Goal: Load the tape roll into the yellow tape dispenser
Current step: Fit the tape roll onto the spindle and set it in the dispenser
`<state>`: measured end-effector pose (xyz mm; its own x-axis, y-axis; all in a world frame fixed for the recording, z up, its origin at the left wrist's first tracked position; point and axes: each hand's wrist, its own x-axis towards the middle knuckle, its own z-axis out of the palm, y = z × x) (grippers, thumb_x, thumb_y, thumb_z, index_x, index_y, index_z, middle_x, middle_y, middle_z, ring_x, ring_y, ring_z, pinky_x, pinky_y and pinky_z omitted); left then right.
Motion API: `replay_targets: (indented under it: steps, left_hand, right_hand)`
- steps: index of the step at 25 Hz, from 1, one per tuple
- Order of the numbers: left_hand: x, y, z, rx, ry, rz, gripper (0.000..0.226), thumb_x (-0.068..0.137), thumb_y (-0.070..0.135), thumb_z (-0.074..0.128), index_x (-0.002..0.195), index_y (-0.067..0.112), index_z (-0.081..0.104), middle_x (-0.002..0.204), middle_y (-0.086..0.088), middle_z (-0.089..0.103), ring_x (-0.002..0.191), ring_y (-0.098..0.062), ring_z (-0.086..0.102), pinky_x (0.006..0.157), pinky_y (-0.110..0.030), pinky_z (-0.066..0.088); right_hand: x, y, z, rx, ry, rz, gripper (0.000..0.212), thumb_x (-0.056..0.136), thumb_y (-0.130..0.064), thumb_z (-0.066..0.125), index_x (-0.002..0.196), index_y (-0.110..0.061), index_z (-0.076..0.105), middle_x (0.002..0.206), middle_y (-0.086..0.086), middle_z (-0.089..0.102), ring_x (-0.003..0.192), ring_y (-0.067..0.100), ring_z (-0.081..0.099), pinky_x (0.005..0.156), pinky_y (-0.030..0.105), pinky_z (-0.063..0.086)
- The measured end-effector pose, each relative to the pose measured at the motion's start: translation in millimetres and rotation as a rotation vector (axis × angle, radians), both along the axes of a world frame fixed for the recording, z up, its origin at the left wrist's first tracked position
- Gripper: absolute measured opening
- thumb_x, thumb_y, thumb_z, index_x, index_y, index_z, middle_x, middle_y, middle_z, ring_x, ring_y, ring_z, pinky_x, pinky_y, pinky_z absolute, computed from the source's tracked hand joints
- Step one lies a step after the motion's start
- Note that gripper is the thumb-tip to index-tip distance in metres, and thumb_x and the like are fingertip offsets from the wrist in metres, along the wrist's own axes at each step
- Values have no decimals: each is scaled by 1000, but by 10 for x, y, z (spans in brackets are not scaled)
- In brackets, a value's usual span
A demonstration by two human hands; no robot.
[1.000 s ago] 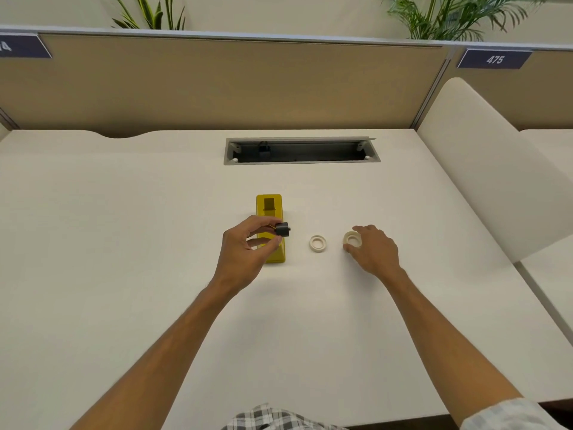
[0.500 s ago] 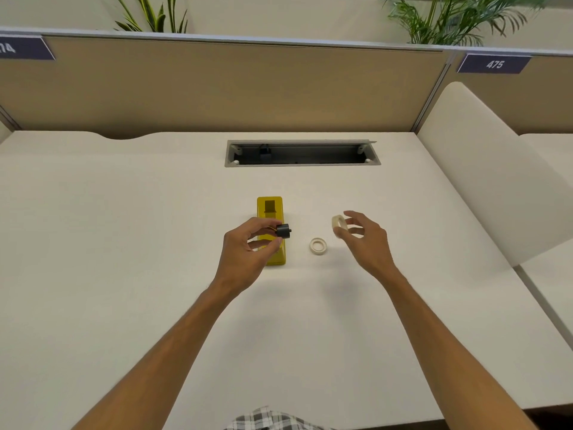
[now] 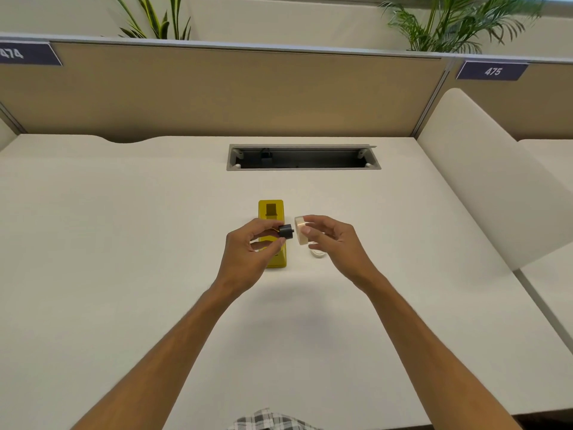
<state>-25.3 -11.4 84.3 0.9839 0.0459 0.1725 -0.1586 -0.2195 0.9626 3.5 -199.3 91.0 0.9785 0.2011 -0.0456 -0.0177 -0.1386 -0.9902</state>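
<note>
The yellow tape dispenser (image 3: 271, 212) lies flat on the white desk, its near half hidden behind my left hand (image 3: 248, 256). That hand pinches a small black spool (image 3: 286, 231) above the dispenser. My right hand (image 3: 335, 243) holds a cream tape roll (image 3: 299, 230) on edge, its open face turned toward the spool, a small gap between them. A second white tape roll (image 3: 318, 254) lies on the desk, partly hidden under my right hand.
An open cable tray (image 3: 302, 157) is cut into the desk (image 3: 124, 243) behind the dispenser. A tan partition (image 3: 217, 91) runs along the back. A white curved divider (image 3: 483, 169) closes the right side.
My right hand lifted the cream tape roll off the desk and carried it left, up to the black spool in my left hand. The left hand stayed in place.
</note>
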Motion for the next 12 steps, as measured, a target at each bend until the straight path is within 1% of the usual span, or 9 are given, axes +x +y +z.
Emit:
replay_targets:
  steps: [1, 4, 9, 12]
  left_hand:
    - [3, -1, -1, 4, -5, -6, 29, 83, 9, 69, 111, 17, 68, 108, 1, 70, 98, -15, 68, 85, -41, 58]
    - [-1, -10, 0, 3, -7, -25, 31, 83, 7, 68, 113, 17, 68, 109, 1, 70, 99, -15, 68, 87, -42, 57]
    - [-11, -11, 22, 36, -41, -36, 33, 83, 9, 69, 115, 19, 68, 106, 2, 71, 97, -15, 69, 86, -39, 58]
    - [5, 14, 20, 29, -33, -33, 32, 82, 8, 70, 113, 17, 69, 104, 2, 72, 96, -14, 69, 85, -38, 58]
  right_hand:
    - [-20, 30, 17, 16, 0, 19, 22, 91, -21, 65, 113, -18, 69, 106, 0, 72, 95, 9, 68, 79, 25, 54]
    - [-62, 98, 54, 37, -4, 59, 24, 91, -21, 64, 114, -17, 68, 108, 1, 72, 98, 10, 68, 81, 23, 55]
    - [-97, 149, 85, 21, -13, 58, 27, 89, -26, 67, 115, -20, 68, 111, -4, 70, 97, 11, 69, 88, 28, 55]
    - [-115, 169, 93, -9, -13, 30, 25, 87, -29, 69, 112, -25, 69, 107, -8, 71, 95, 9, 69, 86, 28, 55]
